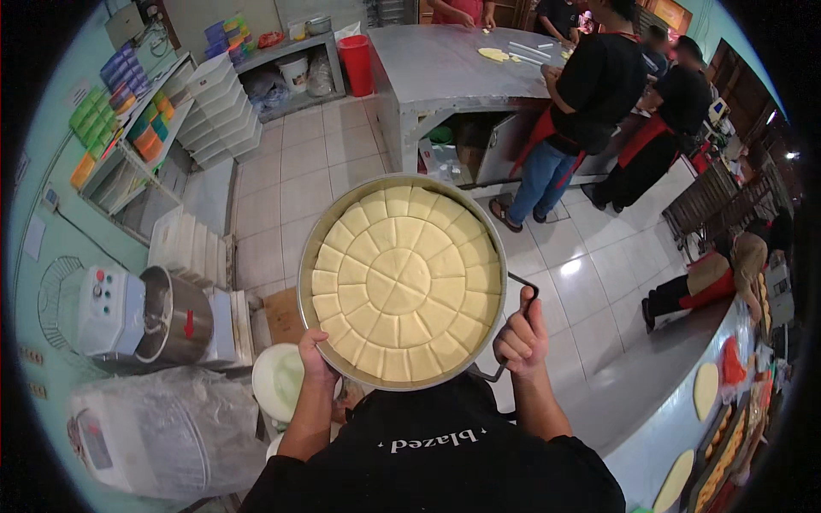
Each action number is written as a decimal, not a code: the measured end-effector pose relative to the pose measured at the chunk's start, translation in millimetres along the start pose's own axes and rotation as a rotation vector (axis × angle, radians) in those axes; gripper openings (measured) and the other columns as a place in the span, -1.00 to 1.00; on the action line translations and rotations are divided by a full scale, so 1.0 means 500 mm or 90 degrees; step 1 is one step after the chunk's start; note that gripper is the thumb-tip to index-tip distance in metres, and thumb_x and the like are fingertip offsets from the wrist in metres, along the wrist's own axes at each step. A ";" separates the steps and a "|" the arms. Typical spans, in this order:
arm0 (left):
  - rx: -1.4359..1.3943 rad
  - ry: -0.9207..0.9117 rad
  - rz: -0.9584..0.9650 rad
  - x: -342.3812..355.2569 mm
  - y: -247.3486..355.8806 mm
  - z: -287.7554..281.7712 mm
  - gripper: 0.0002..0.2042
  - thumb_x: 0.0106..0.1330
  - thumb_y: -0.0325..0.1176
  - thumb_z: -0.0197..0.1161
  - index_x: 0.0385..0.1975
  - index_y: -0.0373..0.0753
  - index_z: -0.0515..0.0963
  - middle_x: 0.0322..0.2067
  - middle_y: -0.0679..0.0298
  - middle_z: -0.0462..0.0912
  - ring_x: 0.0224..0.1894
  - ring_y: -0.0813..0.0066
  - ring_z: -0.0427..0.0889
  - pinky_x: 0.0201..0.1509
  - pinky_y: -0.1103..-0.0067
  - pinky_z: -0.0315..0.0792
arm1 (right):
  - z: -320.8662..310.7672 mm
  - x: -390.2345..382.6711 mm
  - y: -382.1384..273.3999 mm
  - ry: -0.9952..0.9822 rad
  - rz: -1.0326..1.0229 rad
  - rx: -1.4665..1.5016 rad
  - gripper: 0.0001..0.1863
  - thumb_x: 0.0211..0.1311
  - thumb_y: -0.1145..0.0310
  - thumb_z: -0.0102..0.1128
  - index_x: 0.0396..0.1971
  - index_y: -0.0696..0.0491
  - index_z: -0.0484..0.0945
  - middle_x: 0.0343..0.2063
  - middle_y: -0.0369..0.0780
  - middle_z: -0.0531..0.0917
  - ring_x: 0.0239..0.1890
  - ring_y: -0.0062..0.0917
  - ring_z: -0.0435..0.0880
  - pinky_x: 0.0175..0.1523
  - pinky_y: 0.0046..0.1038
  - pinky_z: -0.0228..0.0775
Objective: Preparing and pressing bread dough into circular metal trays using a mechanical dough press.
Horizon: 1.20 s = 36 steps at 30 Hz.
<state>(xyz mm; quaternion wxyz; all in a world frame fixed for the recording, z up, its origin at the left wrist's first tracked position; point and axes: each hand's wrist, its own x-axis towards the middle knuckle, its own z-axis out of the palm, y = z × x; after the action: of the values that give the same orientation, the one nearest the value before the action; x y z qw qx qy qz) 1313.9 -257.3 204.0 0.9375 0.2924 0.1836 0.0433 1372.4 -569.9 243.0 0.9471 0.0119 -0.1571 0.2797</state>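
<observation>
The pan is held up before the black shirt, near level by the look of it, which should stop the dough sliding. That dough, scored into 2 rings round a centre disc, sits almost against the wall. The left hand is partly curled, gripping the rim at 8 o'clock; its fingers beneath are hidden, so I cannot tell how far they reach. The right hand is wrapped firmly round the handle at 4 o'clock, likely because a bar fills the fist better than a rim. These near-opposite holds seem to share the weight. The mixer at 9 o'clock and table at 12 stand clear.
</observation>
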 end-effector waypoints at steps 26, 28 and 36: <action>-0.001 -0.015 -0.155 1.565 0.105 0.363 -0.48 0.26 -0.17 -0.09 0.19 -0.29 0.16 0.13 0.12 0.32 0.16 0.18 0.31 0.24 0.31 0.17 | -0.361 1.586 -0.604 0.207 0.202 -0.304 -0.72 0.16 0.61 -0.12 -0.24 -0.13 0.22 -0.73 -0.44 0.13 -0.82 -0.79 0.00 -0.71 -0.66 -0.16; 0.003 -0.048 -0.222 1.691 0.139 0.416 -0.49 0.28 -0.18 -0.08 0.20 -0.27 0.17 0.12 0.15 0.35 0.13 0.23 0.35 0.21 0.34 0.20 | -0.351 1.682 -0.659 0.193 0.159 -0.394 -0.72 0.13 0.60 -0.12 -0.23 -0.12 0.21 -0.72 -0.43 0.18 -0.82 -0.80 -0.01 -0.72 -0.66 -0.18; 0.430 -0.324 -0.247 1.982 0.209 0.609 -0.54 0.35 -0.24 -0.07 0.22 -0.24 0.15 0.04 0.19 0.42 -0.03 0.49 0.43 0.05 0.54 0.28 | -0.399 2.019 -0.915 0.230 0.037 -1.115 -0.76 0.06 0.47 0.06 -0.26 0.03 0.28 -0.68 -0.36 0.32 -0.76 -0.70 0.28 -0.67 -0.59 0.07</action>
<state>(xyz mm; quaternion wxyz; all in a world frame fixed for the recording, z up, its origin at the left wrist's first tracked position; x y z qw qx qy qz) 2349.8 -146.1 178.6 0.7959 0.5426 0.0026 -0.2685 2476.5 -402.7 390.7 0.6195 -0.7637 -0.1627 0.0808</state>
